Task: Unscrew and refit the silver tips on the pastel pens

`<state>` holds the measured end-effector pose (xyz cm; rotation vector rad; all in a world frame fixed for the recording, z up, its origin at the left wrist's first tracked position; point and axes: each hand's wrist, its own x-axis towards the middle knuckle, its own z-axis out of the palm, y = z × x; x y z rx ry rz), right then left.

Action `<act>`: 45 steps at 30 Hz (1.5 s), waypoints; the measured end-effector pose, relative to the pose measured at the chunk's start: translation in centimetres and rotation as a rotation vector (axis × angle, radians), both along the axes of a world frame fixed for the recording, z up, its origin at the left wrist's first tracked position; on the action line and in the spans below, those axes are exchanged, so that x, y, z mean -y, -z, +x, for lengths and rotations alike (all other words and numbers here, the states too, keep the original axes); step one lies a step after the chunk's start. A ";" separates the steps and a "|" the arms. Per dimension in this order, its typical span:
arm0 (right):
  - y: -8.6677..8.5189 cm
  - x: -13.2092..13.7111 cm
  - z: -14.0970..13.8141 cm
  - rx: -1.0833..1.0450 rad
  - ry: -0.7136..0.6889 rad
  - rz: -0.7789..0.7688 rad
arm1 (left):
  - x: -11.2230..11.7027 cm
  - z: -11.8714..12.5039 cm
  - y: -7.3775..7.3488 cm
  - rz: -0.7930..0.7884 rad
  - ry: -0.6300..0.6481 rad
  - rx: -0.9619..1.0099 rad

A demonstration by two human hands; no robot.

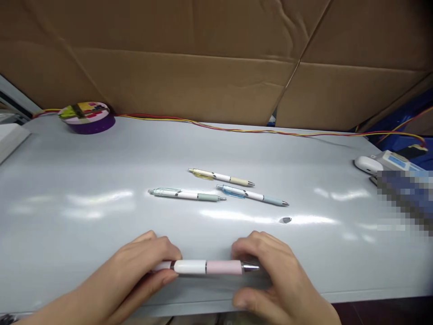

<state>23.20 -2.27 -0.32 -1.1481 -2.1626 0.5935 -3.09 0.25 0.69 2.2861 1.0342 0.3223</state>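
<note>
My left hand (145,259) pinches the rear part of a pink and white pen (223,267) between thumb and fingers. The pen lies level above the front of the table, its silver tip pointing right. Around that tip, my right hand (274,275) is open, thumb and fingers apart, without a visible grip on the pen. Beyond the hands lie a yellow pen (221,177), a blue pen (253,195) and a green pen (187,194), all pointing right. A small silver cone-shaped piece (286,220) rests on the table to the right of them.
The grey table (135,153) meets a brown cardboard wall (169,85), with red and yellow wires (203,124) along its back edge. A purple round box (91,124) stands back left. A white rounded device (367,164) and a blurred-out object (402,198) are at right.
</note>
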 end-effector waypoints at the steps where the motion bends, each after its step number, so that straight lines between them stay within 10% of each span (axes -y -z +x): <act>1: 0.0 0.1 0.0 -0.001 0.011 -0.018 | 0.0 -0.1 0.0 -0.060 0.028 0.008; 45: 0.5 -0.1 0.5 0.009 0.016 -0.046 | 0.0 0.4 -1.0 -0.166 0.002 -0.007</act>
